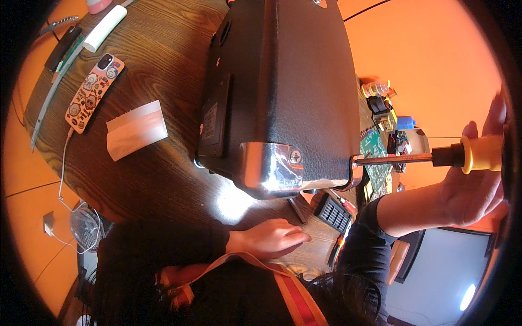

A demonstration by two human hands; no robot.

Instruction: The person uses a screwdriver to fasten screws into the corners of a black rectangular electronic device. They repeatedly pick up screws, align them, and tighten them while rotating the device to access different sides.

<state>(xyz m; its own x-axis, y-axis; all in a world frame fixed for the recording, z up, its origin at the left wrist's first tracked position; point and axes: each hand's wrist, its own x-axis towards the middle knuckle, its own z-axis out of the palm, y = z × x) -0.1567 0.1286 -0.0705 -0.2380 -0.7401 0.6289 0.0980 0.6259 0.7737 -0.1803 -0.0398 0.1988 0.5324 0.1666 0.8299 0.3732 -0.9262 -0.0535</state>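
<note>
A large black leather-textured case (310, 98), which looks like an amplifier or speaker cabinet, stands tilted on the table. A shiny metal corner guard (266, 168) with a cross-head screw covers its near corner. My right hand (467, 190) grips a screwdriver (397, 159) by its yellowish and black handle. The long shaft points left, its tip at another metal corner (355, 168) on the case's right side. Below the case, my left hand (266, 239) lies apart from it by the table's front edge, fingers curled together, with nothing visible in them.
On the wooden table (163, 190) lie a phone (95, 92) in a patterned case with a cable, a folded paper (136, 130) and a white tube (106, 28). Right of the case are a bit set (333, 213), a green circuit board (374, 157) and a tape measure (385, 120).
</note>
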